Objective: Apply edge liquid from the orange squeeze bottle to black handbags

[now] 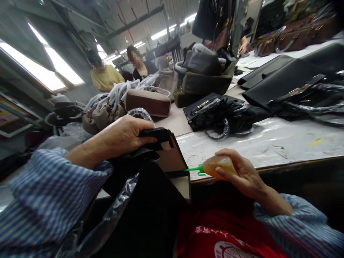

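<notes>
A black bag (158, 190) with a tan inner lining lies open in front of me, and a plastic-wrapped handle (118, 208) hangs over its near side. My left hand (129, 134) pinches the bag's upper edge between thumb and fingers. In my right hand (239, 173) is a soft squeeze bottle (219, 166) of amber liquid, tipped sideways. Its thin green nozzle (193, 168) points left, with the tip at the bag's open edge. Whether any liquid is coming out cannot be seen.
Across the white worktable (268, 143) lie black bags (215, 111) with wrapped handles. Brown-grey bags (147, 102) and dark olive bags (204, 84) are piled farther back. Large black bags (295, 79) stand at the right. Two people (106, 77) are beyond the table.
</notes>
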The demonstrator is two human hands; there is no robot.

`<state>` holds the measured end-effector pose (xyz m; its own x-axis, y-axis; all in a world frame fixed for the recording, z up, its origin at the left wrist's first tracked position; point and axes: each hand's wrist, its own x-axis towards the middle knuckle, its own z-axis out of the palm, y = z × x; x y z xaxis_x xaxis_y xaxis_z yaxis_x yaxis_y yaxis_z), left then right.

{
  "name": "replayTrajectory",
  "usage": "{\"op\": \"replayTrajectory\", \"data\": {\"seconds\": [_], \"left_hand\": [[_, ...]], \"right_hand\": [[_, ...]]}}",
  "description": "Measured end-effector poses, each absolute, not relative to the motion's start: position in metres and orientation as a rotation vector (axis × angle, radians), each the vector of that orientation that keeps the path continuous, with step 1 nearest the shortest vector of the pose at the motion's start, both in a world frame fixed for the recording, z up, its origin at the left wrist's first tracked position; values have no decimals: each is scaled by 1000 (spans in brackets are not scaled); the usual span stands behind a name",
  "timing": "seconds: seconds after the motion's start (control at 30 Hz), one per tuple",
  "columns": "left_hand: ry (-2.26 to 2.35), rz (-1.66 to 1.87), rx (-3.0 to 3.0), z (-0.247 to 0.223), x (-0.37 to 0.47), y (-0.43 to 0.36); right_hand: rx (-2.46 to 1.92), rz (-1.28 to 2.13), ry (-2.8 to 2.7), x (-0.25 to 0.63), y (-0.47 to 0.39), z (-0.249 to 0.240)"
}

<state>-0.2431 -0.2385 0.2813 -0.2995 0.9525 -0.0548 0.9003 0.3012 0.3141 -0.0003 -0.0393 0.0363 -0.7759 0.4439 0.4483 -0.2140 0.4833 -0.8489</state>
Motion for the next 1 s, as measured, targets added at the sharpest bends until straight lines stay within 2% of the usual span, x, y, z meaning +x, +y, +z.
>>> {"op": "replayTrajectory", "data": {"seconds": [0.1, 0.2, 0.5, 1.0], "left_hand": [[2402, 152, 1907, 296, -230, -235], [2482, 53, 2005, 291, -220, -234], [2539, 437, 1937, 215, -188, -257], [2581, 518, 1756, 217, -178, -260]], "right_hand": [[-167, 1262, -2069, -4, -33, 37], [-207, 1220, -2074, -6, -28, 33], [-310, 1273, -2134, -2, -23, 14], [-516, 1322, -2142, 16, -14, 0]]}}
